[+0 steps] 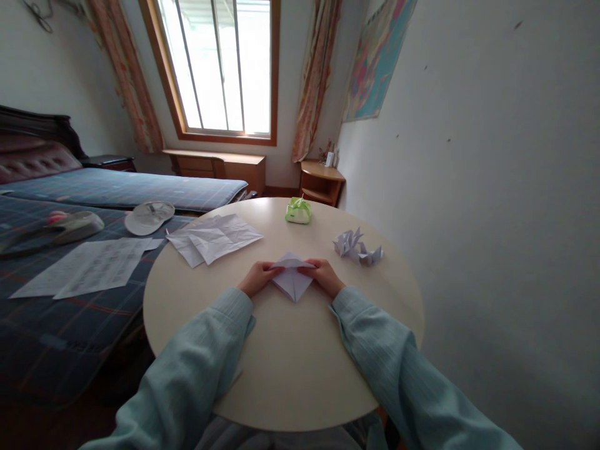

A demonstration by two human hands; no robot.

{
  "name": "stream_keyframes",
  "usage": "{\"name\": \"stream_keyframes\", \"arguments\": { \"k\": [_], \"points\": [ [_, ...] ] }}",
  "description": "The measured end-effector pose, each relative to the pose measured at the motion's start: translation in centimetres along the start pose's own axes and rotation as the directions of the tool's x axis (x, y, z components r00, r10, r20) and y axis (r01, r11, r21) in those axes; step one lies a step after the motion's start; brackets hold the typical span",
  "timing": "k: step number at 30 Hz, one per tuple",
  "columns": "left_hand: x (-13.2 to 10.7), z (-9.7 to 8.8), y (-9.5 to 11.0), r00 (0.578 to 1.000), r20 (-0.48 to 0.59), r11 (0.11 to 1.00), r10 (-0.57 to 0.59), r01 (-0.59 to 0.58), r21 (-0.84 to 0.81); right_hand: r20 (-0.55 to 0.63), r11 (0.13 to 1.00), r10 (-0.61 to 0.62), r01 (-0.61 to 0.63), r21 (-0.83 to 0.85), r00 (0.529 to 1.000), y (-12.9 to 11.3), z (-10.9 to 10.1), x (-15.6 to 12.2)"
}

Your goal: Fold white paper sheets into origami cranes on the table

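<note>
A folded sheet of white paper [293,282] lies in diamond form near the middle of the round table, with creases running to its lower point and a flap raised across its upper part. My left hand [257,277] pinches the flap's left side between thumb and fingers. On the opposite side, my right hand [327,277] is closed on the paper's right edge. Some fingertips are hidden behind the paper. To the right rest several folded paper figures [347,242] with pointed tips.
Creased paper sheets [225,237] lie at the left of the round table [300,387]. A green and white tissue pack [299,211] stands at its far edge. Printed sheets [100,265] and a light cap [149,217] are on the bed at left. A wall [492,219] runs along the right.
</note>
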State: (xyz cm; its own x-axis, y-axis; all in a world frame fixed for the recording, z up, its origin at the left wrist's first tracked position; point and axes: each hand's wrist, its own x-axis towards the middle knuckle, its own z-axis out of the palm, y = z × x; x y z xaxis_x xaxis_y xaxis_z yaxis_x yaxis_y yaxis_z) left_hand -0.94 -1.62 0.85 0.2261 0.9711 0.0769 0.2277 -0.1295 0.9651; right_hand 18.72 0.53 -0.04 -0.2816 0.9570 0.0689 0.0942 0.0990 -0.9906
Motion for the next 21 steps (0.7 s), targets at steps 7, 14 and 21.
{"name": "stream_keyframes", "arguments": {
  "k": [7,14,21],
  "points": [
    [-0.02,-0.1,-0.21,1.0,0.017,1.0,0.016,-0.016,0.016,-0.012,1.0,0.001,-0.001,-0.017,1.0,-0.03,0.04,0.0],
    [-0.05,-0.08,-0.15,1.0,0.01,1.0,0.014,-0.015,0.022,-0.01,1.0,0.005,-0.005,0.008,1.0,-0.29,0.11,-0.16],
    [0.1,-0.2,-0.41,1.0,0.004,0.998,0.024,-0.024,0.051,-0.011,1.0,-0.011,0.01,-0.013,1.0,-0.05,0.02,0.02]
  ]
}}
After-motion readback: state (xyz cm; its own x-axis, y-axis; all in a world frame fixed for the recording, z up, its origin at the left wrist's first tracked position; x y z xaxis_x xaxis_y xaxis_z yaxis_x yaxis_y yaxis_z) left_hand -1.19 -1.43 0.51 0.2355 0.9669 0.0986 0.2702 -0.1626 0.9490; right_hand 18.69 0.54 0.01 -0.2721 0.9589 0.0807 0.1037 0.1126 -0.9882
